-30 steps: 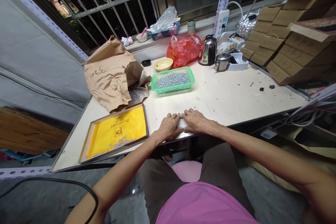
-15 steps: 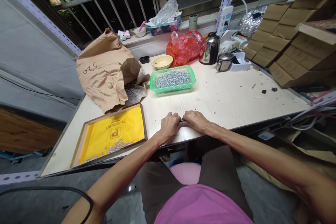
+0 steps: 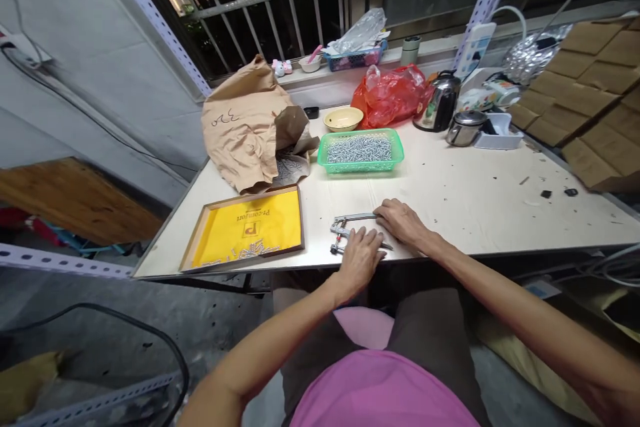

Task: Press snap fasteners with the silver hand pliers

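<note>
A metal clamp-like hand tool lies on the table near its front edge, its two long arms spread apart and small fittings with a red spot at the left end. My left hand wraps over the lower arm, whose dark tip sticks out to the right of the fingers. At the right end of the upper arm, my right hand has its bent fingers closed on the bar. The palms and part of the tool under them are hidden.
Left of my hands is a shallow tray with yellow lining and small metal pins. Behind stand a green basket full of similar pins, an open paper sack, a cream bowl, a red bag and a kettle.
My hands were close together over the tool, nearly covering it. Now the tool shows with its arms apart, and the right hand sits farther back than the left. The camera view has shifted left.
</note>
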Demonstrator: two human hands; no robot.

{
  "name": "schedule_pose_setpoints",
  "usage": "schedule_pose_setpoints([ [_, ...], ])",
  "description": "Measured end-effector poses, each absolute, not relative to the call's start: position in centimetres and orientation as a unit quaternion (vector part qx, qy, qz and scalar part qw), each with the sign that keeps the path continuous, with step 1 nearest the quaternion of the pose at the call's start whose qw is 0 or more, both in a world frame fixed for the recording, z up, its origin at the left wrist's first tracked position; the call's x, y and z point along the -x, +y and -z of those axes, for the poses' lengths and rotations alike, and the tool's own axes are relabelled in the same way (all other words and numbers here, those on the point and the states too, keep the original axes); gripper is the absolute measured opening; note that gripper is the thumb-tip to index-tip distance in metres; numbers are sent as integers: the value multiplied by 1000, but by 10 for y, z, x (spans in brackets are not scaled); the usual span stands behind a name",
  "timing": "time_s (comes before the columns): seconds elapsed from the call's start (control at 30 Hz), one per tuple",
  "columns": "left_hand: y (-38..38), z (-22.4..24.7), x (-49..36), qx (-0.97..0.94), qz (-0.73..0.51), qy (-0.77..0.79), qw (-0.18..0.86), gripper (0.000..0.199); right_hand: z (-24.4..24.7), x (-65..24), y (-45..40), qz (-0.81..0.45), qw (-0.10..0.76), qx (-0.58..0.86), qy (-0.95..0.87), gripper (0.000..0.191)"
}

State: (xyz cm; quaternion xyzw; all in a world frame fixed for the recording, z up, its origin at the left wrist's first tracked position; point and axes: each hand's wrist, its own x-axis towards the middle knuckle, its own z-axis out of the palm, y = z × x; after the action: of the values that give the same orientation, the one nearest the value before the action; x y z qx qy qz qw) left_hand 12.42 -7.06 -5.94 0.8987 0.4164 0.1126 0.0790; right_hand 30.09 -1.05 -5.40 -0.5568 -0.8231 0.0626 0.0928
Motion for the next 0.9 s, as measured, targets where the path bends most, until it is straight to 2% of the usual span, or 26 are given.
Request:
schedule_pose_setpoints([
  [0.23,-85,63,-130,-889,-164,414,104,35,47,-283,9,-2,77,595,-800,23],
  [0.37,-85,59,-95,-873,-228,420,99,34,51,-271,-28,1,157,545,-823,29],
  [0.47,-78,47,-38,-815,-255,517,70,28,69,-265,-61,-16,198,497,-845,33],
  [0.67,-52,19,73,-705,-66,705,29,25,101,-259,-79,-57,263,516,-813,34],
  [0.9,-42,6,98,-685,27,728,28,30,102,-258,-77,-83,303,518,-796,35],
])
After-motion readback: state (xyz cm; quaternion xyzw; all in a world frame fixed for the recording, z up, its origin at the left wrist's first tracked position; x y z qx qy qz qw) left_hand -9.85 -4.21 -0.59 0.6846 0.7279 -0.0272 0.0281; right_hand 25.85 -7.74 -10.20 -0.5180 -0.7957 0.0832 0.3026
